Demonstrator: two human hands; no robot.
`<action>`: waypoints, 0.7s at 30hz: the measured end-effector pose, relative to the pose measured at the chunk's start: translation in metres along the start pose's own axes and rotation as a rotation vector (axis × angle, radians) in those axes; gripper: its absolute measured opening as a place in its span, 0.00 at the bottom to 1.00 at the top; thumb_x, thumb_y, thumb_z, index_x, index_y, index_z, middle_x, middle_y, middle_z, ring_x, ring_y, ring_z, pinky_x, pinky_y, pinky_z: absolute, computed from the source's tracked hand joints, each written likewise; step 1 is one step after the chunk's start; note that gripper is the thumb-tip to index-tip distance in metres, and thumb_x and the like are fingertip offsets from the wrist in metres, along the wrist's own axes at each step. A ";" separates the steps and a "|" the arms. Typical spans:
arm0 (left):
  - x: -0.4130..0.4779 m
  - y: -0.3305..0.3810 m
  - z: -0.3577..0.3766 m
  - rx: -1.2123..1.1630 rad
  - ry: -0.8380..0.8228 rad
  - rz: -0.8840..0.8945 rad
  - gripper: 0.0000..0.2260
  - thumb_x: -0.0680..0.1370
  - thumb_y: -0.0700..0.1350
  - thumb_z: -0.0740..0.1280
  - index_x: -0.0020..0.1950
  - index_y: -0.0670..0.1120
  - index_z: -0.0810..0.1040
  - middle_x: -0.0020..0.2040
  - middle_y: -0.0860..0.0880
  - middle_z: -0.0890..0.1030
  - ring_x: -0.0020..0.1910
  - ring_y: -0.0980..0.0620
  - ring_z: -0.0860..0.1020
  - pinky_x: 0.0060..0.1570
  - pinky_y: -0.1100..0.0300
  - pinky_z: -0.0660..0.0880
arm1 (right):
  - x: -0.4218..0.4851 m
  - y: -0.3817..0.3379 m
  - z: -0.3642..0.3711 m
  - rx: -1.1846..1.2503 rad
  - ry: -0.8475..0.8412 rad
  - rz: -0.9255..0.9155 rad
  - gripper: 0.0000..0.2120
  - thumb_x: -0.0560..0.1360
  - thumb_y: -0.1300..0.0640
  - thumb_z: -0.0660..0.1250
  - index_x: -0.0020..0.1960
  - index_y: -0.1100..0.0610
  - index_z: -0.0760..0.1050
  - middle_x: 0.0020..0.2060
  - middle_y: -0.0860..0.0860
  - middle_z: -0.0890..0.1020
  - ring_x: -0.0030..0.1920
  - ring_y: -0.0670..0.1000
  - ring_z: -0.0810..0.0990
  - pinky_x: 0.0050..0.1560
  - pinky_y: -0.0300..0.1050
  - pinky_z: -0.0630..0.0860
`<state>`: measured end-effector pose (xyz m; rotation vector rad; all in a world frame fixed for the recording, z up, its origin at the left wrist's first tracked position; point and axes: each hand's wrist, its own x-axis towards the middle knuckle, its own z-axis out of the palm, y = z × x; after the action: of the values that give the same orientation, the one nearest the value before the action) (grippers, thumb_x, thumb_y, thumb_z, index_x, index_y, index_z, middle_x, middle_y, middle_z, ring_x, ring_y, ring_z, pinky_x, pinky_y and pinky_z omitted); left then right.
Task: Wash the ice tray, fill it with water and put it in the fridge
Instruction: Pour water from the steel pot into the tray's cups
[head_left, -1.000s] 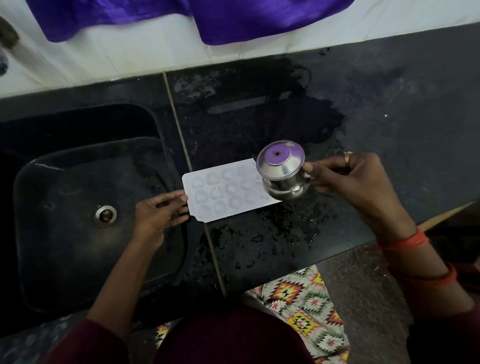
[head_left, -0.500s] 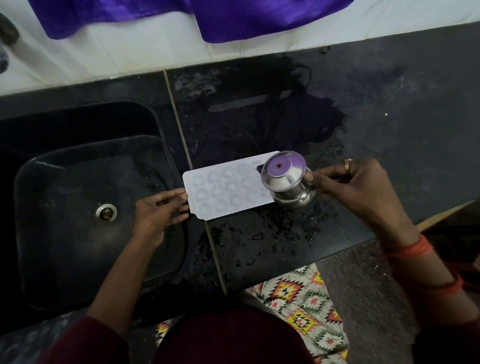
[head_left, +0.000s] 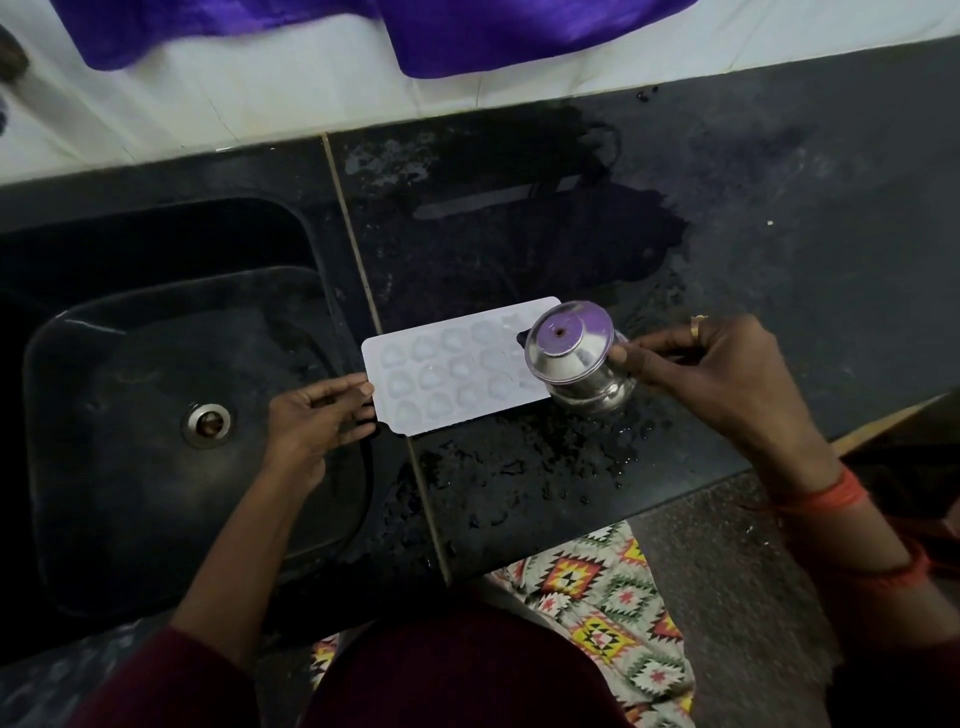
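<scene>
A white ice tray with several rounded cells lies flat on the black counter, just right of the sink. My left hand holds the tray's left end with the fingertips on its edge. My right hand grips a small steel pot and tilts it, mouth toward the tray's right end. The pot covers the tray's right corner. Whether water is running out of the pot is not clear.
A black sink with a round steel drain lies to the left. The counter around the tray is wet and beaded with drops. Purple cloth hangs over the white wall at the back. Patterned fabric shows below the counter edge.
The steel pot has shifted right and slightly down along the tray toward its right end. My left hand and the tray have stayed put.
</scene>
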<state>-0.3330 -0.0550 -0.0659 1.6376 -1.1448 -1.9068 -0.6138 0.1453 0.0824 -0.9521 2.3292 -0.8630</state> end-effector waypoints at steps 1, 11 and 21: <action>0.000 0.000 0.000 0.000 0.001 0.000 0.09 0.75 0.38 0.74 0.55 0.40 0.84 0.44 0.44 0.85 0.34 0.56 0.84 0.33 0.63 0.81 | 0.000 0.000 0.000 -0.006 0.000 -0.003 0.13 0.68 0.43 0.78 0.46 0.51 0.88 0.34 0.44 0.86 0.30 0.34 0.79 0.31 0.26 0.69; -0.003 -0.001 0.001 -0.020 0.010 0.001 0.08 0.75 0.37 0.74 0.53 0.40 0.84 0.40 0.46 0.86 0.35 0.55 0.84 0.34 0.62 0.82 | -0.001 -0.001 -0.002 -0.034 -0.005 -0.004 0.16 0.67 0.40 0.77 0.47 0.51 0.88 0.37 0.44 0.87 0.35 0.36 0.83 0.35 0.27 0.73; -0.004 0.000 0.001 -0.021 0.015 -0.007 0.06 0.75 0.37 0.74 0.51 0.42 0.84 0.41 0.46 0.86 0.35 0.55 0.84 0.33 0.63 0.81 | -0.002 -0.001 -0.002 -0.038 -0.025 -0.015 0.19 0.66 0.38 0.75 0.47 0.51 0.88 0.37 0.44 0.87 0.36 0.39 0.85 0.35 0.31 0.76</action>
<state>-0.3330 -0.0512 -0.0635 1.6441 -1.1113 -1.9015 -0.6136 0.1468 0.0853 -0.9915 2.3281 -0.8107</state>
